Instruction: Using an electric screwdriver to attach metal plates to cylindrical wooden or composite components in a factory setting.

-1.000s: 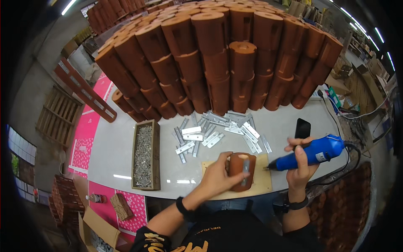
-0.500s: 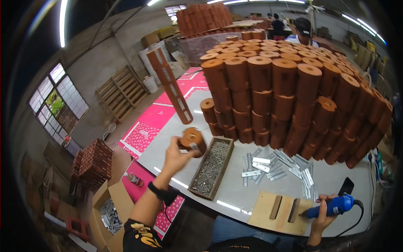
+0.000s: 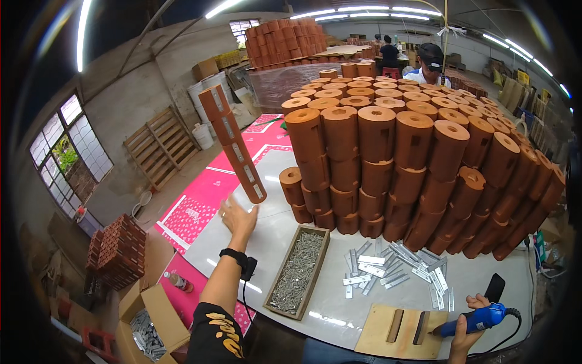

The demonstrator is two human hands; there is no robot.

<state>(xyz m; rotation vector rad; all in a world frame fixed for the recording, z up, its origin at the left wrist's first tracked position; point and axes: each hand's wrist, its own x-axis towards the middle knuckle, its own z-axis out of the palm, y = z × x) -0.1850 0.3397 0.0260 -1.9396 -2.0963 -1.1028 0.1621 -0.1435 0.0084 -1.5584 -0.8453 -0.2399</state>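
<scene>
My left hand (image 3: 237,217) is empty, its fingers spread beside the foot of a tall column of brown cylinders (image 3: 236,151) with metal plates along the side. My right hand (image 3: 464,333) is wrapped round a blue corded electric screwdriver (image 3: 476,320). Its tip points left, over a pale wooden board (image 3: 374,344) that carries two dark strips (image 3: 420,327). Between my hands lie a long wooden tray (image 3: 273,306) of small screws (image 3: 300,267) and a loose heap of flat metal plates (image 3: 379,267).
A high stack of brown cylinders (image 3: 376,133) fills the table's far right. A black phone (image 3: 495,287) lies by the screwdriver. At lower left are an open cardboard box (image 3: 160,315) of metal parts and a bottle (image 3: 178,281). Another person (image 3: 427,67) is behind the stack.
My left hand has let go of the brown cylinder it held and moved forward and left to the column. My right hand still grips the screwdriver. The view has tilted slightly up.
</scene>
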